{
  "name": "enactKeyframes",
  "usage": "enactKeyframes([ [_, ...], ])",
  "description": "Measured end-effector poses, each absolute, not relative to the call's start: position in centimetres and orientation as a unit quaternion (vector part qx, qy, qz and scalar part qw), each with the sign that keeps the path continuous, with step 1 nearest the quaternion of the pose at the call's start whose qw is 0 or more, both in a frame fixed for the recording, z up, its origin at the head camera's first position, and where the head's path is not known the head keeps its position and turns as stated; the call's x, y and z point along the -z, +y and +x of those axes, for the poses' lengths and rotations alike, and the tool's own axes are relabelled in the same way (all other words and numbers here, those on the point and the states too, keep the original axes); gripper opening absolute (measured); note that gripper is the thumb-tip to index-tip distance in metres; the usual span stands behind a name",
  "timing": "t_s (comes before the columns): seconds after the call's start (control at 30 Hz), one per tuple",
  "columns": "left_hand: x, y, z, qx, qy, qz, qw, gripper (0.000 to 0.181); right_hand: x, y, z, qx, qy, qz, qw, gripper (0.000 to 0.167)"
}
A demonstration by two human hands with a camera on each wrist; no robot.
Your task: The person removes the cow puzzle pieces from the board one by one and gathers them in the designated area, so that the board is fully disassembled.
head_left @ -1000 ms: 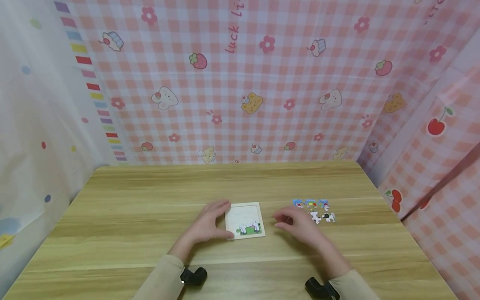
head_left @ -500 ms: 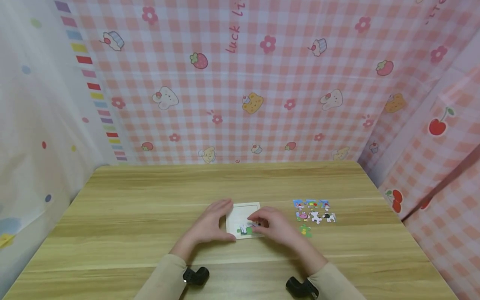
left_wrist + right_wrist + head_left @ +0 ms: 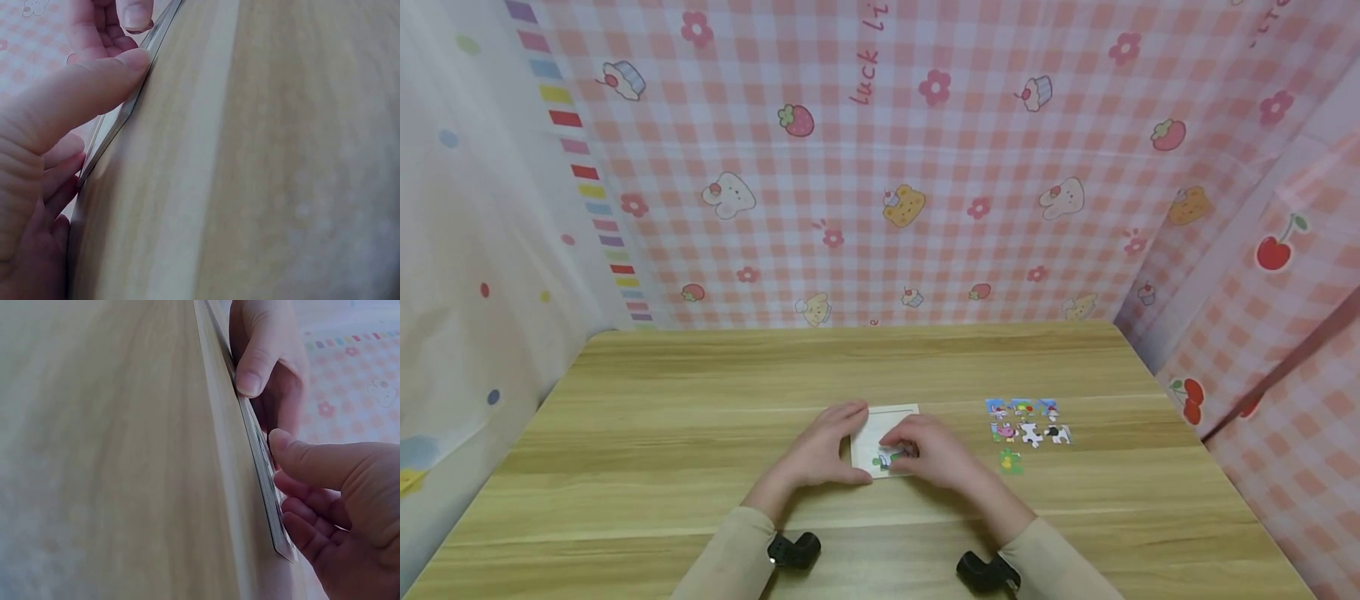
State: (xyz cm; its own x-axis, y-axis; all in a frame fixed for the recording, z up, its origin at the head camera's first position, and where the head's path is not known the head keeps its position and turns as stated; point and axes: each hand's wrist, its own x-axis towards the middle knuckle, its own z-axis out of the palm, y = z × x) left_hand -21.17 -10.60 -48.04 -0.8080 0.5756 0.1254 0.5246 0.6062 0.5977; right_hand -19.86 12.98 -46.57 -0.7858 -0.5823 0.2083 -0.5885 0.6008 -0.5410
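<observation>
A small square wooden puzzle tray (image 3: pixel 867 425) lies flat on the table between both hands. My left hand (image 3: pixel 823 450) holds its left side, with the thumb at the near edge and the fingers toward the far corner. My right hand (image 3: pixel 936 454) reaches over the tray's right half. Its thumb and index finger pinch a puzzle piece, seen only as a thin dark edge at the thumb tip in the right wrist view. Another jigsaw piece (image 3: pixel 883 460), white and green, shows in the tray's near part. The right hand covers the tray's near right corner.
To the right of the tray, several loose jigsaw pieces (image 3: pixel 1030 434) lie in rows on the wooden table (image 3: pixel 700 400). A green piece (image 3: pixel 1011 461) with yellow lies nearest. A pink checked curtain (image 3: pixel 865 167) hangs behind the table.
My right hand has moved left, from beside the loose pieces to over the tray, uncovering the pink and green pieces. My left hand has stayed at the tray's left side.
</observation>
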Motion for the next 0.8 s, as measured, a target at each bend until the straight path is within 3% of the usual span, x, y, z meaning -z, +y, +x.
enactKeyframes([
  [0.8, 47.83, -10.52, -21.36, -0.308, 0.903, 0.294, 0.061, 0.099, 46.33, 12.53, -19.79, -0.286, -0.91, 0.3, -0.036, 0.024],
])
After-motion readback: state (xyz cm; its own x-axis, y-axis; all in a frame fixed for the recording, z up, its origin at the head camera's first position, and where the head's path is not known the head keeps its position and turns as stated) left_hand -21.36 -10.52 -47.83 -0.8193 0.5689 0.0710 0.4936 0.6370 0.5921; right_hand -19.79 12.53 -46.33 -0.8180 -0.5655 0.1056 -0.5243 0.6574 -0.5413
